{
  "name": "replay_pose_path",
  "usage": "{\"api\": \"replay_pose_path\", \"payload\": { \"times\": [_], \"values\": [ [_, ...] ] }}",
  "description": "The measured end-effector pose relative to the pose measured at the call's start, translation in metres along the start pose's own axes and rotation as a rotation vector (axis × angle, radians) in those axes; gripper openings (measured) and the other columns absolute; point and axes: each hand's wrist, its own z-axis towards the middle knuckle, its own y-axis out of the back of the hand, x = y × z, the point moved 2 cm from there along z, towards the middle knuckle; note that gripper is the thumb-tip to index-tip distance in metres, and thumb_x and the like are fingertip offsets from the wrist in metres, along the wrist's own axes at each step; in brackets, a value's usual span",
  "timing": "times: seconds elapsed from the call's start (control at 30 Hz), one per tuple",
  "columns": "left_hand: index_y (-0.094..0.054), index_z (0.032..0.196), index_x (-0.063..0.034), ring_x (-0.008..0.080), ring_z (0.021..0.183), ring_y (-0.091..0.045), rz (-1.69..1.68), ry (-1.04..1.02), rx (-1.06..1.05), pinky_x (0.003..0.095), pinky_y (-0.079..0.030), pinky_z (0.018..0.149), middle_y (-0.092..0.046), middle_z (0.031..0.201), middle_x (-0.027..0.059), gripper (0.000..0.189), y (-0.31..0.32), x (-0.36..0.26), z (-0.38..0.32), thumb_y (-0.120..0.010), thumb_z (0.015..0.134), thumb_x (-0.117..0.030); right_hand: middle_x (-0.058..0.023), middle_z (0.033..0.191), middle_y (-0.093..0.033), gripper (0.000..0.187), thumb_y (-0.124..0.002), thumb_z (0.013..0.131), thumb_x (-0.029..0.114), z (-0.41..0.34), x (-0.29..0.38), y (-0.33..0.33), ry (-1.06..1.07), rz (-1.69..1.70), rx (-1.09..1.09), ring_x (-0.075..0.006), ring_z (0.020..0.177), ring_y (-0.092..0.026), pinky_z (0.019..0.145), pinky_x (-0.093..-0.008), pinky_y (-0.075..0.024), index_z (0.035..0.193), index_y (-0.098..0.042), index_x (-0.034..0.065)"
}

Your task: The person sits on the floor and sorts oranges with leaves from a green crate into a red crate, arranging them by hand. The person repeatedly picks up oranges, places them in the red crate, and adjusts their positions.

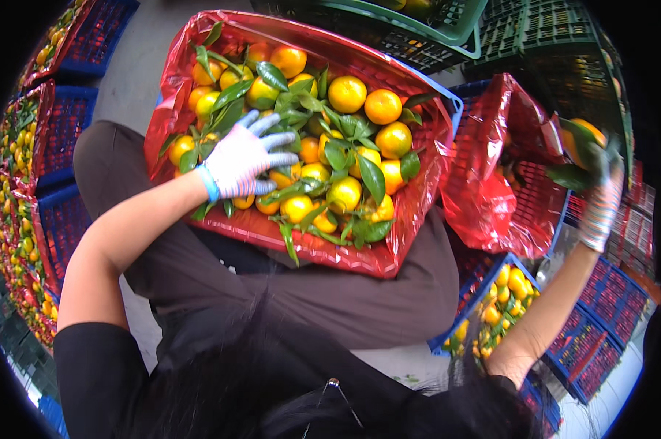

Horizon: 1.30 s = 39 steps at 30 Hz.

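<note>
In front of me sits a crate lined with red plastic film [407, 241], filled with leafy orange-yellow mandarins [347, 94]. My left hand [242, 156], in a pale glove with striped fingers, lies spread over the fruit and leaves on the crate's left side, grasping nothing that I can see. Off to the right, my gloved right hand [605, 186] is blurred and grips a mandarin [569, 140] with green leaves attached. That hand is at the right edge of a second red-lined crate [539, 192], whose folded film partly hides the dark contents.
Blue crates [67, 131] holding red-lined fruit stand in a row at left. Green plastic crates [555, 27] are stacked at the far right. A blue crate of small yellow-orange fruit [500, 307] is beside my right knee, with more blue crates [594, 335] beyond my right arm.
</note>
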Motion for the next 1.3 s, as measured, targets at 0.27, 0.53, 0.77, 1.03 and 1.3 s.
{"api": "replay_pose_path", "payload": {
  "times": [0.27,0.53,0.77,1.03,1.3],
  "values": [
    [-0.072,0.139,-0.0341,0.0512,0.159,-0.027,0.031,0.044,-0.045,0.0643,-0.022,0.13,-0.031,0.176,0.0156,0.066,0.005,-0.009,-0.011,-0.087,0.077,-0.05,-0.0175,0.12,-0.065,0.048,-0.085,0.076,0.018,-0.119,0.013,-0.382,0.637,-0.609,0.529,-0.0387,0.108,-0.068,0.091,-0.0501,-0.0582,0.119,-0.066,0.0095],
    [-0.06,0.153,-0.0294,0.0552,0.156,-0.031,-0.125,0.043,0.019,0.0641,-0.027,0.128,-0.027,0.176,0.0231,0.075,-0.006,0.003,-0.008,-0.082,0.084,-0.05,-0.02,0.115,-0.07,0.044,-0.084,0.08,0.027,-0.104,-0.007,-0.429,0.294,-0.612,0.456,-0.042,0.11,-0.068,0.097,-0.0474,-0.055,0.117,-0.071,0.0079],
    [-0.068,0.143,-0.022,0.0491,0.14,-0.05,-0.223,0.106,-0.256,0.0558,-0.042,0.118,-0.044,0.165,0.0198,0.058,0.044,-0.01,-0.063,-0.074,0.089,-0.042,-0.0115,0.129,-0.073,0.062,-0.082,0.093,0.028,-0.105,0.008,-0.36,-0.19,0.222,0.257,-0.0211,0.115,-0.07,0.104,-0.0363,-0.0539,0.145,-0.062,0.0004],
    [-0.027,0.172,-0.0176,0.0528,0.161,-0.023,0.026,0.427,0.099,0.059,-0.028,0.13,-0.029,0.176,0.0216,0.095,0.008,0.022,-0.082,-0.073,0.093,-0.045,-0.012,0.14,-0.072,0.057,-0.071,0.103,0.039,-0.104,0.021,-0.368,0.02,0.158,0.494,-0.0206,0.131,-0.064,0.111,-0.0345,-0.0476,0.145,-0.065,0.0026],
    [-0.065,0.15,-0.0195,0.0316,0.144,-0.058,-0.316,0.269,-0.341,0.0375,-0.049,0.116,-0.044,0.169,0.022,0.051,0.148,0.072,-0.036,-0.075,0.101,-0.028,-0.0112,0.104,-0.077,0.033,-0.083,0.098,0.025,-0.06,-0.033,-0.12,0.014,0.571,-0.522,-0.0207,0.084,-0.075,0.072,-0.0312,-0.0626,0.119,-0.071,0.0033]
  ]
}}
